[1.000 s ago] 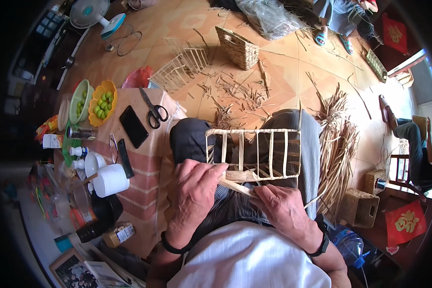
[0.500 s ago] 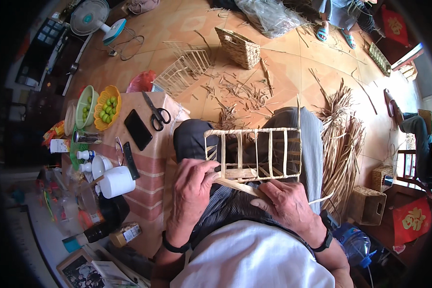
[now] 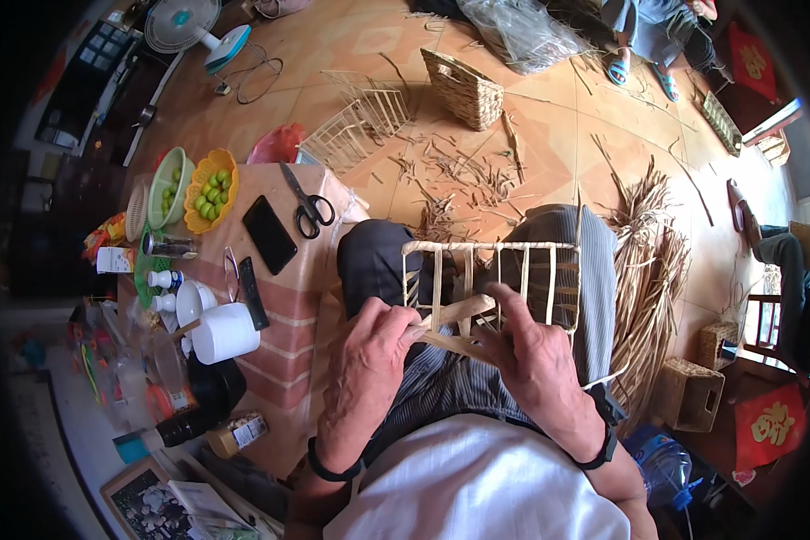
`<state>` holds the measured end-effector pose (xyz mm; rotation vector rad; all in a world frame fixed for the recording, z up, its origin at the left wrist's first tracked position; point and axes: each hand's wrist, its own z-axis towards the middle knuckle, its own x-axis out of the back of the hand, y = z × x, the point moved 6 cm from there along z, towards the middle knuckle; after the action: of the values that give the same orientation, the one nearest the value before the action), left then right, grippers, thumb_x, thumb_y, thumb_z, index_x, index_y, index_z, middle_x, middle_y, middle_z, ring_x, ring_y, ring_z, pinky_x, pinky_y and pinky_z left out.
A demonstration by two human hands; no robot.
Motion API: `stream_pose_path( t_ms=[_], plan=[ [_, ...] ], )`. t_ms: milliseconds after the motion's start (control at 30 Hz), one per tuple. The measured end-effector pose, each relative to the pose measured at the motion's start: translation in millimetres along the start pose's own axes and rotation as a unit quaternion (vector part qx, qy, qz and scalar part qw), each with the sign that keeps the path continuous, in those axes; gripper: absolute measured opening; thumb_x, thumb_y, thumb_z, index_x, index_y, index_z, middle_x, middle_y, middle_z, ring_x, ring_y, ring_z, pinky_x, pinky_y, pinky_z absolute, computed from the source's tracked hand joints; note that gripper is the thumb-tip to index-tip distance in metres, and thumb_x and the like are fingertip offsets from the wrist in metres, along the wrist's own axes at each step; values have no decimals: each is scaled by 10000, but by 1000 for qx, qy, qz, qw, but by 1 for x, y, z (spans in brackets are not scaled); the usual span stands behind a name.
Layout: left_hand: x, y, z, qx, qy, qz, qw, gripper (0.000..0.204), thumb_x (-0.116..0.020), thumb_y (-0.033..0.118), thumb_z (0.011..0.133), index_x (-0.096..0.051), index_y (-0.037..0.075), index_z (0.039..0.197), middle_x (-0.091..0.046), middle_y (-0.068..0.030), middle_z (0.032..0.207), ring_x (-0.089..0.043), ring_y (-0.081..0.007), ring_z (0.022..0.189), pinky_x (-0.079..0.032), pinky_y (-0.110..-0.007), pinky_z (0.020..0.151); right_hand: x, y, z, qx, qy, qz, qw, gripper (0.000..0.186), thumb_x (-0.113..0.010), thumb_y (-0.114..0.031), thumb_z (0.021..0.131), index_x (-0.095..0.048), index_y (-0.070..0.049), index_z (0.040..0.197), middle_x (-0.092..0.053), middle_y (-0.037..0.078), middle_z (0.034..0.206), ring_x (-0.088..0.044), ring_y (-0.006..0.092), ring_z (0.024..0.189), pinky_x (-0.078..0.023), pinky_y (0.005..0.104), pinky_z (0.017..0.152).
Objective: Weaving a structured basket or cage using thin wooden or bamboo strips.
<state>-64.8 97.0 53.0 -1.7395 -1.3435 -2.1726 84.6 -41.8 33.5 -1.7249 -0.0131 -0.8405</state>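
An openwork basket frame (image 3: 493, 246), with pale bars wrapped in plant fibre, rests across my thighs. My left hand (image 3: 369, 351) pinches a flat dried-plant strip (image 3: 450, 343) at the frame's near left corner. My right hand (image 3: 540, 355) bends round the near side of the frame, its thumb and fingers closed on the same strip. Its index finger reaches over the near rail, beside a second flat piece of strip (image 3: 463, 311) angled up inside the frame. My fingertips partly hide where the strips meet the rail.
At left, a cloth-covered table (image 3: 283, 360) bears scissors (image 3: 311, 216), a phone (image 3: 269, 235) and a yellow fruit bowl (image 3: 211, 192). Dried stalks (image 3: 643, 261) lie right of my knee. Ahead are a woven basket (image 3: 463, 90), another frame (image 3: 355, 130) and scraps (image 3: 463, 184). Another person sits at far right.
My right hand has moved up, its index finger now over the near rail. A strip piece now slants up inside the frame. The whole view has shifted slightly.
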Motion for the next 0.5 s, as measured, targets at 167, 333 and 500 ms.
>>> stream_pose_path(
  t_ms=[167,333,500],
  plan=[
    [3,-5,1,-2,-13,-2,1000,118,-743,87,963,-672,55,1052,-629,-118,972,-683,-341,901,-539,-446,769,-7,-7,4,76,8,-113,991,259,-785,-137,938,-605,-56,1104,-693,153,739,-700,383,631,-541,471,567],
    [-5,-36,5,2,-69,-196,978,119,-716,100,1006,-632,17,1022,-609,-74,970,-642,-207,884,-517,-323,817,-19,-7,3,100,10,-131,986,189,-783,-147,927,-625,-73,1001,-687,151,714,-693,376,612,-535,474,547],
    [-21,-62,5,-14,-97,-361,927,89,-725,51,1001,-646,13,1010,-598,-38,975,-617,-161,894,-519,-304,831,-24,-3,10,101,-11,-148,984,217,-792,-205,938,-626,-83,1003,-657,127,653,-683,355,583,-518,457,523]
  ],
)
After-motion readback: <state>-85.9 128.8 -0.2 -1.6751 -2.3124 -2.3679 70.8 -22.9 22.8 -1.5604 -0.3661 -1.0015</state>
